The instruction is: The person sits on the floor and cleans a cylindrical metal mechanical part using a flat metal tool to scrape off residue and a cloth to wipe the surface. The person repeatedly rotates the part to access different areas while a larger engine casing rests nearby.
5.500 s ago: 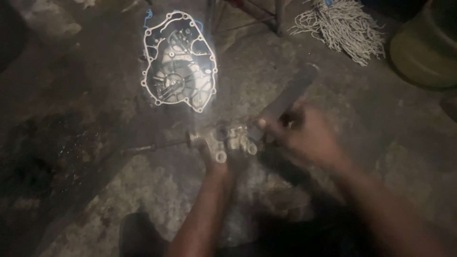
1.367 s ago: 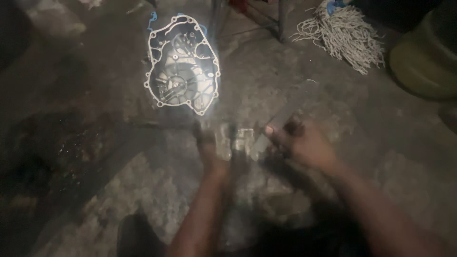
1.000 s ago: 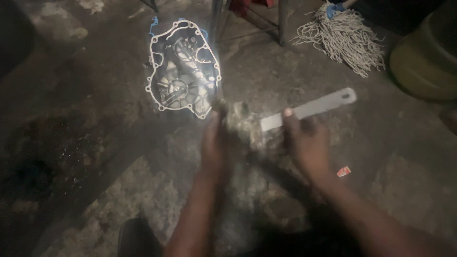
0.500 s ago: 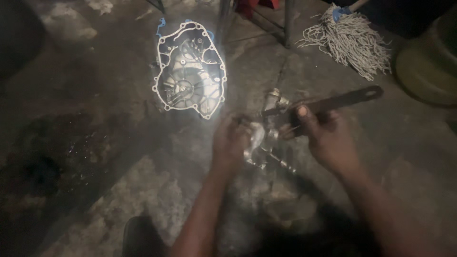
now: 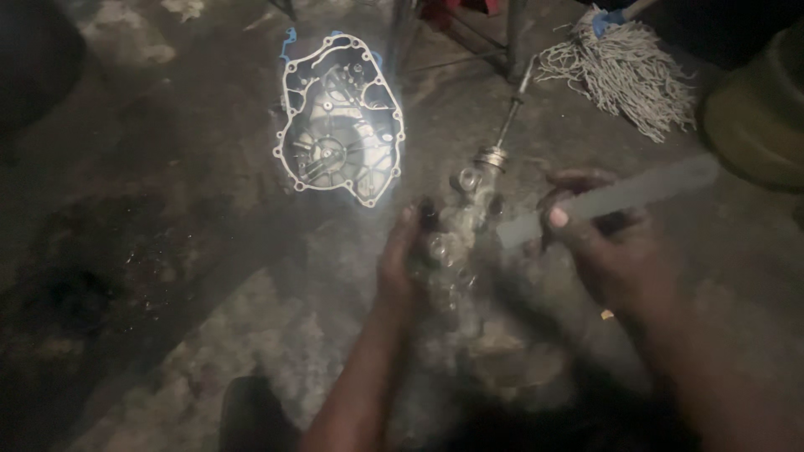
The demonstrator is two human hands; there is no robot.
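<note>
Left hand (image 5: 402, 268) gripping metal assembly (image 5: 456, 238), shaft (image 5: 509, 117) pointing away toward mop (image 5: 624, 71). Right hand (image 5: 615, 259) closed around flat bar (image 5: 620, 197), blurred, beside assembly. Engine cover (image 5: 339, 117) flat on floor (image 5: 151, 251), left.

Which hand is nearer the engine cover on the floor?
Left. The left hand grips the metal part just below-right of the engine cover; the right hand, holding a flat bar, is farther right.

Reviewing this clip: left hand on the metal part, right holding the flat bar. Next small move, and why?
Probably bring the flat bar in the right hand down to the metal assembly: the left hand already grips it, and the bar's tip sits just beside it.
</note>
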